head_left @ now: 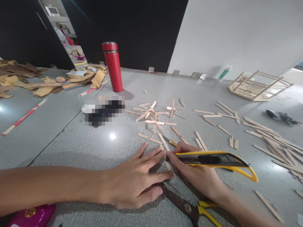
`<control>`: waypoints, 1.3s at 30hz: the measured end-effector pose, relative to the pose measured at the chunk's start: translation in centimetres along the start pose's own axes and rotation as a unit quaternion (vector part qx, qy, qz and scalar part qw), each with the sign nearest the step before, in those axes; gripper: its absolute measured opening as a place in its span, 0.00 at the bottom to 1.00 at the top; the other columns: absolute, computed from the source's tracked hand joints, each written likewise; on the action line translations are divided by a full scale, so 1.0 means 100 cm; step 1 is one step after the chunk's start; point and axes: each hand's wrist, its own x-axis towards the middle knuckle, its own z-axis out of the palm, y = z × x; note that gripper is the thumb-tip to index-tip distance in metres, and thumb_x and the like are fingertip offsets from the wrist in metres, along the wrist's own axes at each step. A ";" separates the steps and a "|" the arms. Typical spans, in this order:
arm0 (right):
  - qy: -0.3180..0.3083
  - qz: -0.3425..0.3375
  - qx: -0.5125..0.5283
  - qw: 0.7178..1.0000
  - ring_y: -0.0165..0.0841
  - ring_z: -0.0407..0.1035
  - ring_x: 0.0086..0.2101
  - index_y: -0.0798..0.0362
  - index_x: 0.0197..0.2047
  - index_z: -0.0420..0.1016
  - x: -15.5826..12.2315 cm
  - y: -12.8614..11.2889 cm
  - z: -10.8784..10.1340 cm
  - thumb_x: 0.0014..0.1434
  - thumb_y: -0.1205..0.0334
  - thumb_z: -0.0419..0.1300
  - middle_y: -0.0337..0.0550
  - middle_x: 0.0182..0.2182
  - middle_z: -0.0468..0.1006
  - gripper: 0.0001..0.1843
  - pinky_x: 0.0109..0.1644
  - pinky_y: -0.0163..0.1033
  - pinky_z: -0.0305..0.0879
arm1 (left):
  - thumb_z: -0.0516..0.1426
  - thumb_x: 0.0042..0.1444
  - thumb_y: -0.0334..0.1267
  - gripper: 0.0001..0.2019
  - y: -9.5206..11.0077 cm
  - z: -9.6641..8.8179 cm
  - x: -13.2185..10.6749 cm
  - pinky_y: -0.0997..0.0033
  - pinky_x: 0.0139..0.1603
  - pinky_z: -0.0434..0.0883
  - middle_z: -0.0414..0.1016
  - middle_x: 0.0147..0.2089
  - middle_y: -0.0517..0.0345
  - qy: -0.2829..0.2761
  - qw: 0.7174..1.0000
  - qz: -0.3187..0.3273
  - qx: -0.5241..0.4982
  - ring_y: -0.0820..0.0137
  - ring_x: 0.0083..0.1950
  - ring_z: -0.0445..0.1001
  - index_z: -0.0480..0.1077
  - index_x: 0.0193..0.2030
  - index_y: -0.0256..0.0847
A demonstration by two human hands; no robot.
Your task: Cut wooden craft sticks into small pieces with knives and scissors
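My left hand lies flat with its fingers spread. Its fingertips press on a wooden craft stick on the grey tabletop. Close against those fingertips, my right hand is closed around a yellow and black utility knife, its handle pointing right. The knife's tip is hidden by my fingers. Under and beside my hands lie scissors with yellow handles, the blade ends partly covered by the left hand. Just beyond are crossed craft-stick pieces and a slotted stick.
A red thermos stands at the back, with torn cardboard to its left. Loose craft sticks are piled at right, below a stick frame. A magenta object sits at bottom left. A pixelated dark patch covers something left of centre.
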 end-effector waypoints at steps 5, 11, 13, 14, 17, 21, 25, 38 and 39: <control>-0.016 0.045 0.058 0.997 0.25 0.57 0.15 0.48 0.29 0.64 -0.001 0.001 -0.001 0.68 0.46 0.61 0.29 0.16 0.67 0.21 0.18 0.32 0.53 | 0.51 0.72 0.38 0.24 -0.004 0.003 0.000 0.34 0.77 0.47 0.45 0.80 0.34 0.021 0.999 0.020 0.013 0.44 0.80 0.46 0.63 0.72 0.40; -0.035 0.001 0.026 0.999 0.27 0.61 0.18 0.50 0.32 0.73 -0.002 -0.006 -0.009 0.67 0.47 0.62 0.33 0.19 0.72 0.17 0.19 0.32 0.57 | 0.52 0.70 0.33 0.21 -0.006 0.003 0.000 0.39 0.78 0.49 0.53 0.78 0.34 0.039 0.999 0.031 0.020 0.49 0.80 0.49 0.68 0.68 0.39; -0.039 -0.008 0.021 0.999 0.28 0.63 0.19 0.50 0.34 0.74 -0.004 -0.006 -0.009 0.67 0.48 0.63 0.33 0.19 0.73 0.16 0.21 0.32 0.59 | 0.52 0.70 0.33 0.19 -0.006 0.002 0.000 0.40 0.78 0.50 0.54 0.78 0.34 0.033 0.999 0.029 0.023 0.50 0.80 0.49 0.69 0.65 0.39; -0.032 -0.005 0.016 0.999 0.28 0.63 0.20 0.50 0.35 0.74 -0.005 -0.005 -0.009 0.67 0.48 0.63 0.32 0.19 0.73 0.15 0.22 0.32 0.59 | 0.52 0.71 0.34 0.17 -0.006 0.002 0.000 0.40 0.78 0.50 0.55 0.78 0.35 0.034 0.999 0.026 0.024 0.50 0.80 0.49 0.70 0.64 0.39; 0.035 -0.008 -0.008 0.999 0.27 0.64 0.20 0.48 0.39 0.77 -0.009 -0.001 -0.007 0.69 0.49 0.62 0.31 0.20 0.73 0.12 0.22 0.31 0.59 | 0.50 0.73 0.34 0.13 -0.007 0.005 0.000 0.42 0.79 0.51 0.59 0.76 0.39 0.048 0.999 0.013 0.021 0.54 0.79 0.52 0.72 0.57 0.39; 0.118 -0.138 -0.095 0.979 0.27 0.70 0.24 0.47 0.45 0.78 -0.009 0.003 -0.014 0.69 0.58 0.64 0.34 0.28 0.79 0.04 0.29 0.32 0.67 | 0.49 0.73 0.32 0.09 -0.011 0.012 0.001 0.47 0.79 0.53 0.69 0.70 0.44 0.091 0.996 -0.002 -0.010 0.59 0.76 0.60 0.70 0.48 0.40; 0.130 -0.290 -0.301 0.899 0.31 0.75 0.29 0.51 0.59 0.72 0.002 0.013 -0.042 0.70 0.72 0.57 0.45 0.39 0.83 0.16 0.28 0.33 0.68 | 0.52 0.71 0.30 0.04 -0.015 0.018 0.003 0.54 0.74 0.64 0.75 0.62 0.50 0.188 0.979 -0.044 -0.063 0.63 0.69 0.68 0.67 0.45 0.42; 0.126 -0.151 -0.537 0.820 0.45 0.73 0.26 0.52 0.65 0.69 0.039 0.052 -0.132 0.64 0.73 0.43 0.57 0.39 0.79 0.30 0.20 0.40 0.52 | 0.55 0.66 0.22 0.13 -0.023 0.025 0.005 0.55 0.60 0.71 0.76 0.53 0.55 0.263 0.960 -0.090 -0.037 0.62 0.59 0.69 0.74 0.49 0.42; 0.121 -0.154 -0.531 0.824 0.47 0.74 0.30 0.52 0.63 0.71 0.037 0.047 -0.130 0.66 0.71 0.42 0.59 0.41 0.79 0.28 0.21 0.42 0.56 | 0.54 0.66 0.21 0.14 -0.023 0.025 0.005 0.55 0.60 0.71 0.76 0.54 0.55 0.259 0.961 -0.088 -0.034 0.62 0.60 0.69 0.75 0.50 0.42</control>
